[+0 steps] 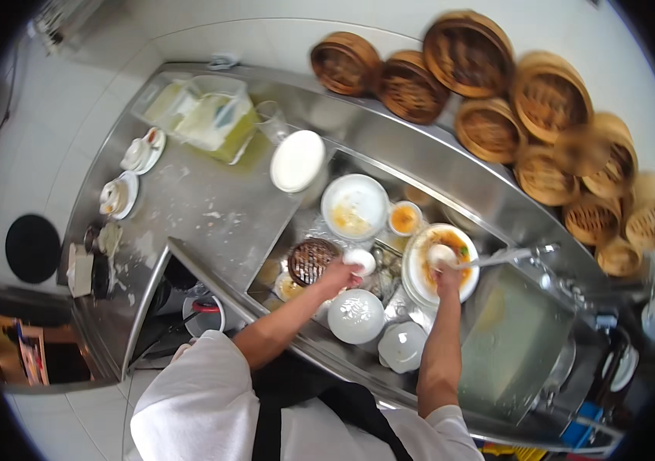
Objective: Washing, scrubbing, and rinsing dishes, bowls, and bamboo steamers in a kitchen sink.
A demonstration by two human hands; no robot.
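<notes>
My left hand (343, 275) grips a small white dish (363, 261) over the sink, close to a dark round bamboo steamer (312, 260). My right hand (448, 276) has hold of a small round white piece (441, 255), a cup or bowl by its look. It is above a stack of white plates (411, 282) smeared with orange-brown sauce. A white round bowl (355, 208) with yellow leftovers stands beyond my hands, beside a small cup of orange liquid (405, 219). Nearer me in the sink are an upturned white bowl (356, 316) and a lobed white dish (403, 346).
A water-filled basin (511, 340) lies to the right, below a metal faucet (543, 250). Bamboo steamers (468, 52) line the back ledge. On the left counter (189, 201) are plastic tubs (218, 115), a white oval container (298, 161) and stacked small dishes (118, 196).
</notes>
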